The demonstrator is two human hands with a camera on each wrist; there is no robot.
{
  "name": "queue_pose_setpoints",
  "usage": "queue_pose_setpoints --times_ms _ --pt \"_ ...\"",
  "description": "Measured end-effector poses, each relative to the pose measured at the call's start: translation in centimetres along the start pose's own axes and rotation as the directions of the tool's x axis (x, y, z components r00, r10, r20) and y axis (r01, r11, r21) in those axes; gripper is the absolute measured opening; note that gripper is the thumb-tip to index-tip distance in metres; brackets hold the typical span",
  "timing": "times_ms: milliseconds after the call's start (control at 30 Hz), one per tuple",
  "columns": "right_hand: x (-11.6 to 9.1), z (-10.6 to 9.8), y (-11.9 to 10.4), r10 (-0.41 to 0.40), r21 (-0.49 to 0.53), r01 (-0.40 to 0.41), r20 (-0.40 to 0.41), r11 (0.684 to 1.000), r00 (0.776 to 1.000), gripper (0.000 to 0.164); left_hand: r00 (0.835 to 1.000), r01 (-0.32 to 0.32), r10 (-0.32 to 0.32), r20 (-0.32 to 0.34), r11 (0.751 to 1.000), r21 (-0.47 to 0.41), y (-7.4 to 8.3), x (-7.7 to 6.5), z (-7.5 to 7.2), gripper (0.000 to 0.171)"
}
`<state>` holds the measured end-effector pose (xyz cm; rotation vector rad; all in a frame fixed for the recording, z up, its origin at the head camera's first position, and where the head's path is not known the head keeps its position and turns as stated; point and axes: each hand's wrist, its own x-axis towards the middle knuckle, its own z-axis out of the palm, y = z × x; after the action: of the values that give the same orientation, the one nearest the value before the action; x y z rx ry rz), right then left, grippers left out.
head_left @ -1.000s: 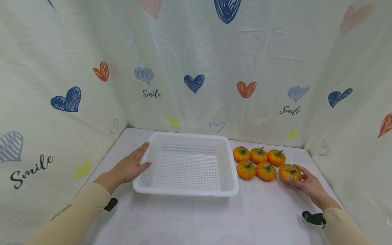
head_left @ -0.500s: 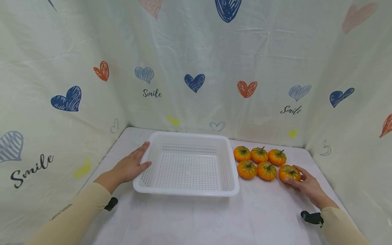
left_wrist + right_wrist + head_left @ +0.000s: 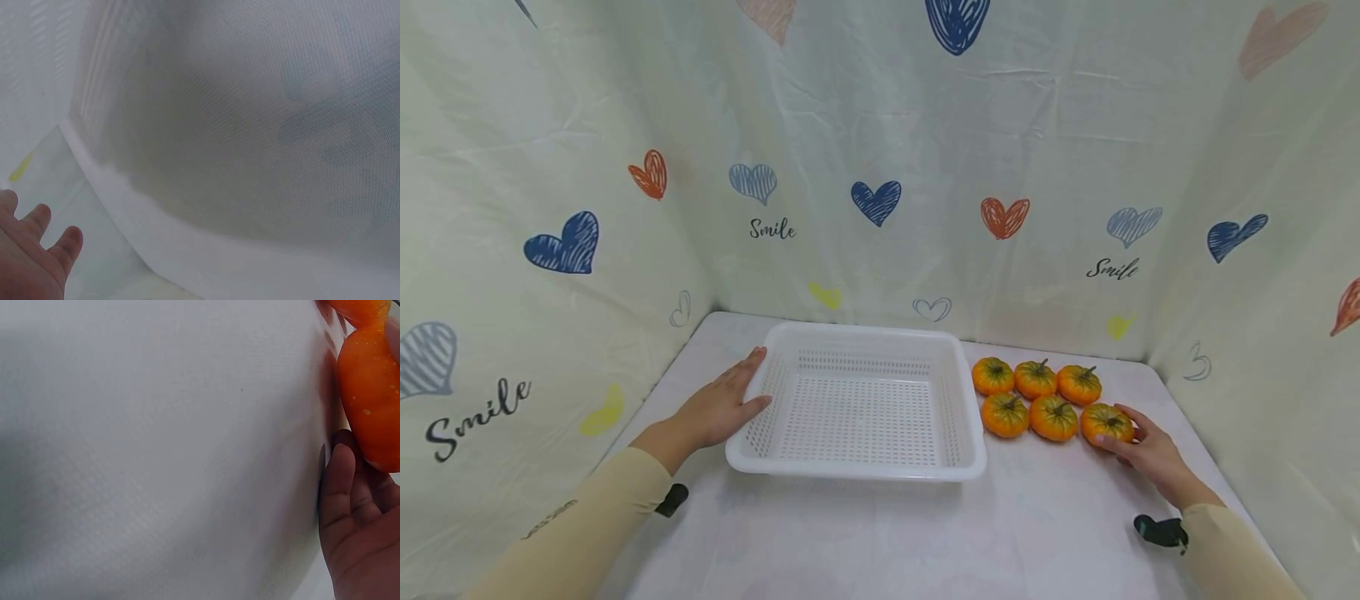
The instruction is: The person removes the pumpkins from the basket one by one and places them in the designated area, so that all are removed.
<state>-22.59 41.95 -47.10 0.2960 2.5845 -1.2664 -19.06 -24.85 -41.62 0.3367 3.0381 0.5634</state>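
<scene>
My left hand (image 3: 718, 408) rests at the left rim of a white plastic basket (image 3: 850, 472), its fingers laid along the edge. In the left wrist view, some of that hand's fingers (image 3: 72, 244) show below the basket's slotted side wall (image 3: 31, 62). At the right, my right hand (image 3: 1153, 454) holds a small orange pumpkin (image 3: 1105, 423) between thumb and fingers, at the right end of the front row. From the right wrist, the pumpkin's orange side (image 3: 369, 400) shows low by the tablecloth, fingers beneath and beside it. A neighbouring pumpkin (image 3: 1052, 418) sits close on its left.
Several more pumpkins stand in two rows right of the basket, one front pumpkin (image 3: 1004, 415) near its rim and a back row from one pumpkin (image 3: 992, 377) to another (image 3: 1078, 385). Curtains (image 3: 880, 258) printed with hearts close off the table (image 3: 865, 542) behind and on both sides.
My right hand and its pumpkin have shifted slightly left, nearer to the front row. The left hand and the basket stay where they were.
</scene>
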Motion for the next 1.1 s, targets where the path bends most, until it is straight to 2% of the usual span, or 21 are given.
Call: queue_pose_setpoints --times_ms 467,1100 --pt "0.72 0.08 0.32 -0.009 -0.099 0.010 0.011 0.995 1.000 0.119 1.000 -0.012 0.012 -0.012 1.000 0.005 -0.10 0.07 0.06 0.079" --pt "0.84 -0.07 0.37 0.021 -0.097 -0.019 0.015 0.995 1.000 0.119 1.000 -0.009 0.009 -0.012 1.000 -0.010 0.03 -0.07 0.03 0.079"
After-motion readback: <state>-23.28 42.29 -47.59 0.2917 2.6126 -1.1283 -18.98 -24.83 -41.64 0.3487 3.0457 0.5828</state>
